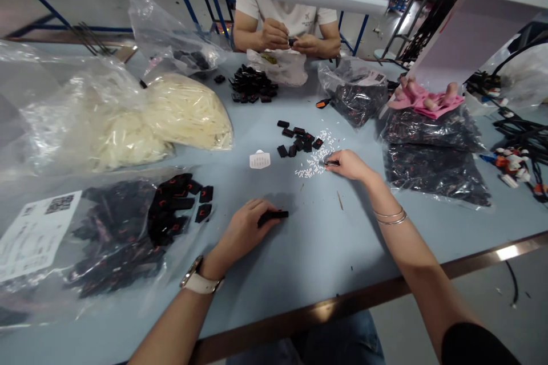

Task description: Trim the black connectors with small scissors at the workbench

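My left hand (248, 225) is closed on a black plastic connector housing (278, 215), held just over the table with its end sticking out past the fingers. Farther right, my right hand (349, 164) pinches a small, thin dark piece with a shiny edge (331, 163); its kind is too small to tell. The fingertips are at the right edge of a scatter of tiny white pieces (311, 165). Just beyond these lies a loose group of black connector housings (299, 140). A small white label card (260, 159) rests on the table between my hands and that group.
At left are a clear bag of black housings (120, 234) and a bag of cream-coloured pieces (188, 111). A black pile (252, 82) lies at the back, before a co-worker's hands (291, 40). Filled bags (434, 165), pink gloves (428, 100) and cables (526, 137) occupy the right.
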### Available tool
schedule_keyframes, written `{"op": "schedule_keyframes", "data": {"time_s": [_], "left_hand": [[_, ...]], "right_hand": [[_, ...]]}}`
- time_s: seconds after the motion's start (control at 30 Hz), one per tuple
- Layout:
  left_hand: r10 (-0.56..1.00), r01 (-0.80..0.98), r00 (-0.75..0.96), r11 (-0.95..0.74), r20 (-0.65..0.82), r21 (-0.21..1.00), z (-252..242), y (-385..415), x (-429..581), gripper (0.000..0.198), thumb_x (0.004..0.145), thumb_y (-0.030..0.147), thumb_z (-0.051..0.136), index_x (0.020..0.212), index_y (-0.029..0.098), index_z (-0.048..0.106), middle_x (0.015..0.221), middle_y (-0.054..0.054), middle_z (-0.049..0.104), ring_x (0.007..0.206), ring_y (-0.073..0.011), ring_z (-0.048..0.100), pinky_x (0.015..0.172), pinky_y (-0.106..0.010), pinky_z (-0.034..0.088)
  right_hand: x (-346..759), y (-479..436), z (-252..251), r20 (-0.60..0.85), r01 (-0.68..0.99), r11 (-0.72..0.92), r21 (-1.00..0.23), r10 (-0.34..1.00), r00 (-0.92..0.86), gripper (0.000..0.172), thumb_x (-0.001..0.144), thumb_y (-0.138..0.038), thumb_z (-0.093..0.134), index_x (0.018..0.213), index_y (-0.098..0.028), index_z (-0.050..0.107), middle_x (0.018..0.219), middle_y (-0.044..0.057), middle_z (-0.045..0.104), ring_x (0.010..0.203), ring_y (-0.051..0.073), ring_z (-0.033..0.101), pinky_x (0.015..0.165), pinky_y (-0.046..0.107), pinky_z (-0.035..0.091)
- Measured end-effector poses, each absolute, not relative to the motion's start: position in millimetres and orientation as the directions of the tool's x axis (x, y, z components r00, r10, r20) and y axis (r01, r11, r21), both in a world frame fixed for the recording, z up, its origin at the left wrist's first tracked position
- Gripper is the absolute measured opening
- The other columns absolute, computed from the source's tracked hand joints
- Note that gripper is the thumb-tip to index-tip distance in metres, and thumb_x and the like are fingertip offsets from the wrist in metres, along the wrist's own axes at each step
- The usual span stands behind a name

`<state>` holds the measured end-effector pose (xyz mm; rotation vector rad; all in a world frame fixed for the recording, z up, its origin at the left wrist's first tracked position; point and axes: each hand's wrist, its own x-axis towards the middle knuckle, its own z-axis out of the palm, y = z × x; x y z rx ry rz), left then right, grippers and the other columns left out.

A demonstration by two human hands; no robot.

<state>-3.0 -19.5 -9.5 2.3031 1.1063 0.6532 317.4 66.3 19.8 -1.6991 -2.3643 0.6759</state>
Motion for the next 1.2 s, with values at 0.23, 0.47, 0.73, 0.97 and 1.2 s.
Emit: {"op": "schedule_keyframes", "data": {"time_s": [0.23, 0.47, 0.73, 0.97, 1.2], "left_hand": [[0.800, 0.572, 0.562, -0.561, 0.212, 0.598, -12, -19, -4, 0.007, 0.085, 0.024, 0.061, 0.091, 0.021, 0.062, 0.086, -0.002, 0.067, 0.081, -0.0197, 0.063, 0.071, -0.033, 0.052], [0.794, 0.569, 0.558, -0.577, 0.241, 0.586, -11, -20, -2, 0.007, 0.085, 0.022, 0.062, 0.091, 0.020, 0.061, 0.085, -0.002, 0.067, 0.079, -0.0195, 0.063, 0.070, -0.032, 0.052], [0.799, 0.569, 0.548, -0.572, 0.246, 0.591, -11, -21, -1, 0.005, 0.086, 0.024, 0.060, 0.090, 0.020, 0.061, 0.083, -0.003, 0.067, 0.080, -0.0195, 0.063, 0.070, -0.032, 0.052], [0.809, 0.571, 0.540, -0.555, 0.233, 0.605, -12, -20, -2, 0.006, 0.086, 0.024, 0.060, 0.090, 0.021, 0.062, 0.084, -0.003, 0.067, 0.080, -0.0196, 0.063, 0.070, -0.033, 0.052], [0.807, 0.591, 0.541, -0.567, 0.239, 0.574, -11, -20, -1, 0.005, 0.086, 0.023, 0.060, 0.091, 0.021, 0.061, 0.083, -0.002, 0.066, 0.079, -0.0197, 0.062, 0.069, -0.032, 0.051]], "right_hand": [[298, 56, 33, -0.142, 0.955, 0.216, -0.202, 0.959, -0.247, 0.010, 0.072, -0.020, 0.053, 0.063, -0.019, 0.058, 0.056, 0.000, 0.050, 0.052, 0.010, 0.033, 0.054, 0.026, 0.022], [293, 55, 32, -0.170, 0.977, 0.198, -0.073, 0.963, -0.208, 0.013, 0.068, -0.021, 0.052, 0.071, -0.018, 0.064, 0.067, 0.006, 0.064, 0.058, 0.014, 0.048, 0.054, 0.027, 0.023], [298, 54, 36, -0.186, 0.972, 0.165, -0.167, 0.963, -0.195, 0.015, 0.069, -0.023, 0.051, 0.070, -0.018, 0.065, 0.062, 0.003, 0.062, 0.055, 0.012, 0.045, 0.053, 0.026, 0.025], [298, 55, 42, -0.262, 0.993, 0.069, -0.092, 0.961, -0.090, 0.016, 0.069, -0.026, 0.054, 0.074, -0.019, 0.068, 0.070, 0.006, 0.067, 0.063, 0.016, 0.055, 0.053, 0.026, 0.026], [293, 53, 39, -0.211, 0.988, 0.087, -0.127, 0.971, -0.113, 0.010, 0.066, -0.024, 0.052, 0.065, -0.019, 0.061, 0.061, 0.004, 0.060, 0.057, 0.014, 0.048, 0.053, 0.026, 0.026]]}}
